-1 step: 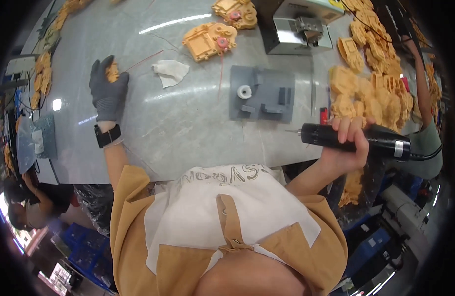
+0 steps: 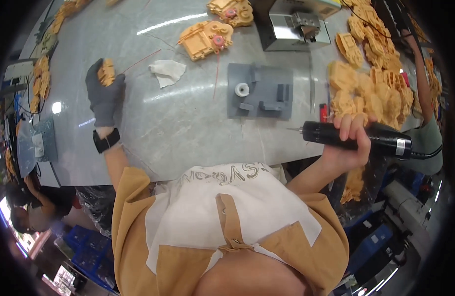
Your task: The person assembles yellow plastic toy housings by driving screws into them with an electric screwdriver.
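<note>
My left hand, in a dark grey glove, is at the table's left side. Its fingers and thumb close around a small yellow-orange plastic part. My bare right hand wraps around a black electric screwdriver near the front right edge. The thin bit of this tool points left, and its cable runs off to the right. Between my hands lies a grey fixture plate with raised blocks and a round white piece. A crumpled white cloth lies to the right of the gloved hand.
Two larger yellow-orange housings with red inserts lie at the back. A metal-fronted machine stands behind the fixture. Many similar parts are heaped at the right, beside a small red object. Another person's arm reaches in at the far right.
The small plastic part shows more fully in my left hand, which has shifted slightly left. My right hand and the screwdriver have hardly moved.
</note>
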Demonstrator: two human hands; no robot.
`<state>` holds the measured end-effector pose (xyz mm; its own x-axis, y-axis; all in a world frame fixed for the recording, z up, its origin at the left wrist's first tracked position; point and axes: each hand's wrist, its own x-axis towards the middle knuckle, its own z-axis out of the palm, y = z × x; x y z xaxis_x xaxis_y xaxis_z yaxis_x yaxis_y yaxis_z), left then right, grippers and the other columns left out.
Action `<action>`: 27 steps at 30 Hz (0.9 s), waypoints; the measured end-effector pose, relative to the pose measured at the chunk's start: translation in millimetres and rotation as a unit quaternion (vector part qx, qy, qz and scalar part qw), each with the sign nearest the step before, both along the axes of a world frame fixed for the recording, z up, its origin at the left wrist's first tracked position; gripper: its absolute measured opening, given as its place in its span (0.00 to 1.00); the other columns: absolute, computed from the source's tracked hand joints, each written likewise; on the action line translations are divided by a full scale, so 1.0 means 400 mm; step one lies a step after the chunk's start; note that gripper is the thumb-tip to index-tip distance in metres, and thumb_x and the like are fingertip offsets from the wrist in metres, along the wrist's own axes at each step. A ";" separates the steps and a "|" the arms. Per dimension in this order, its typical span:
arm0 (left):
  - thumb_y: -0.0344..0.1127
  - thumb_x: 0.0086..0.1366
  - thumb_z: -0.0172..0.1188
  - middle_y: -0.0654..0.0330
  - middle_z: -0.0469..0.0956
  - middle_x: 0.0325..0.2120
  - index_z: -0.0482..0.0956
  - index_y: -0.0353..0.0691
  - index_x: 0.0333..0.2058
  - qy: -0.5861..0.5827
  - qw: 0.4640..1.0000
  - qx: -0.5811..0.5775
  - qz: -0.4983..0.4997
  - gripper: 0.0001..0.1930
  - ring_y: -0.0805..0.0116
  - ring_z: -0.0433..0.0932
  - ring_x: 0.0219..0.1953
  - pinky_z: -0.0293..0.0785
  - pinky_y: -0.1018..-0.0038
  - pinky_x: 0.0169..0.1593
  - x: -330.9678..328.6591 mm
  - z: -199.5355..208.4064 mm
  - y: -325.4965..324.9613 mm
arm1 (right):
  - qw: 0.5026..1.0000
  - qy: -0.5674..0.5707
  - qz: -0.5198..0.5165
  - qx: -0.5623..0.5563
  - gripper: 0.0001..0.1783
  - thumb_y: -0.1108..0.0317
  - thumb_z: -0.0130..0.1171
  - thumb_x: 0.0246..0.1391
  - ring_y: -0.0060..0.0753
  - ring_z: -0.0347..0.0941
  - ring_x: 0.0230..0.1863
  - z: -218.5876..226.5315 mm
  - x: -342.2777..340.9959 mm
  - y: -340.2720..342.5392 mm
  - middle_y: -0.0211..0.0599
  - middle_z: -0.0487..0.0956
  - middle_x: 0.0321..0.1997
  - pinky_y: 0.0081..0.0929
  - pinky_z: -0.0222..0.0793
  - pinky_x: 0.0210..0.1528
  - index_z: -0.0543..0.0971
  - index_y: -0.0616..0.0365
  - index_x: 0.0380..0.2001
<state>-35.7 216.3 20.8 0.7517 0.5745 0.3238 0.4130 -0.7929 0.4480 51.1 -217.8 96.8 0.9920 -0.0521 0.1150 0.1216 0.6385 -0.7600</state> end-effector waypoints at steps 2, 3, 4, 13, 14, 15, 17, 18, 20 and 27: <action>0.30 0.44 0.63 0.51 0.64 0.50 0.64 0.36 0.52 -0.111 0.983 -0.122 -0.086 0.33 0.57 0.68 0.50 0.66 0.65 0.52 -0.001 0.061 -0.079 | 1.000 0.002 -0.027 -0.005 0.22 0.71 0.48 0.41 0.23 0.57 0.19 -0.009 -0.004 -0.018 0.27 0.58 0.17 0.28 0.56 0.33 0.65 0.54 0.45; 0.27 0.43 0.63 0.51 0.65 0.49 0.62 0.33 0.53 -0.153 0.960 -0.180 -0.150 0.34 0.59 0.68 0.50 0.67 0.65 0.51 0.014 0.122 -0.184 | 0.999 -0.004 -0.036 -0.006 0.22 0.71 0.48 0.41 0.23 0.57 0.19 -0.013 -0.006 -0.032 0.27 0.58 0.17 0.28 0.56 0.33 0.66 0.54 0.45; 0.27 0.43 0.62 0.50 0.64 0.50 0.63 0.36 0.53 -0.143 0.932 -0.198 -0.268 0.34 0.58 0.69 0.49 0.67 0.64 0.51 0.023 0.161 -0.277 | 0.999 -0.010 -0.041 -0.008 0.22 0.71 0.48 0.42 0.24 0.57 0.19 -0.016 -0.014 -0.052 0.27 0.58 0.17 0.28 0.56 0.33 0.66 0.54 0.45; 0.29 0.37 0.63 0.52 0.59 0.57 0.68 0.55 0.51 0.042 0.803 0.072 -0.590 0.36 0.49 0.62 0.54 0.61 0.57 0.56 0.232 0.106 -0.545 | 0.998 -0.050 -0.033 0.005 0.21 0.72 0.48 0.42 0.23 0.57 0.19 0.003 -0.012 -0.079 0.26 0.59 0.17 0.28 0.57 0.33 0.66 0.53 0.45; 0.32 0.36 0.64 0.51 0.59 0.56 0.68 0.55 0.51 0.044 0.794 0.083 -0.601 0.36 0.48 0.62 0.54 0.60 0.57 0.57 0.237 0.109 -0.541 | 0.998 -0.042 -0.039 0.002 0.21 0.72 0.48 0.42 0.23 0.57 0.19 0.001 -0.013 -0.084 0.26 0.59 0.17 0.28 0.57 0.32 0.67 0.53 0.45; 0.34 0.36 0.65 0.51 0.59 0.56 0.68 0.55 0.51 0.045 0.785 0.094 -0.611 0.37 0.48 0.62 0.54 0.58 0.57 0.58 0.238 0.110 -0.538 | 0.998 -0.041 -0.041 0.000 0.21 0.72 0.48 0.42 0.23 0.57 0.19 -0.002 -0.014 -0.086 0.26 0.59 0.17 0.28 0.57 0.32 0.67 0.53 0.45; 0.37 0.36 0.66 0.51 0.59 0.56 0.67 0.55 0.52 0.013 0.781 0.030 -0.624 0.38 0.47 0.62 0.54 0.57 0.56 0.59 0.238 0.102 -0.533 | 0.998 -0.025 -0.054 -0.004 0.21 0.71 0.48 0.42 0.23 0.57 0.18 -0.008 -0.012 -0.086 0.26 0.59 0.17 0.27 0.56 0.32 0.67 0.54 0.44; 0.40 0.36 0.67 0.51 0.60 0.56 0.67 0.55 0.53 -0.018 0.773 -0.033 -0.633 0.38 0.47 0.62 0.54 0.55 0.56 0.60 0.240 0.097 -0.533 | 0.998 -0.028 -0.056 -0.006 0.21 0.71 0.48 0.42 0.23 0.57 0.18 -0.010 -0.015 -0.086 0.26 0.59 0.17 0.27 0.56 0.32 0.67 0.54 0.44; 0.42 0.37 0.67 0.51 0.60 0.55 0.66 0.55 0.53 -0.029 0.803 -0.003 -0.595 0.38 0.46 0.62 0.54 0.55 0.56 0.60 0.218 0.100 -0.545 | 0.998 -0.035 -0.040 -0.021 0.20 0.71 0.48 0.43 0.23 0.57 0.18 -0.009 -0.023 -0.085 0.26 0.59 0.17 0.27 0.56 0.32 0.67 0.54 0.44; 0.48 0.37 0.68 0.50 0.62 0.53 0.66 0.54 0.53 0.020 0.807 0.054 -0.588 0.39 0.49 0.63 0.54 0.53 0.55 0.60 0.230 0.057 -0.520 | 0.986 -0.147 -0.068 -0.021 0.19 0.76 0.48 0.43 0.26 0.61 0.18 0.072 0.163 0.007 0.29 0.62 0.16 0.31 0.61 0.32 0.65 0.58 0.43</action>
<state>56.4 8.5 43.5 0.7672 -0.5740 0.2864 -0.6414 -0.6801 0.3550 116.2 -215.1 125.6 0.8991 -0.1719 0.4025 0.4242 0.5690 -0.7045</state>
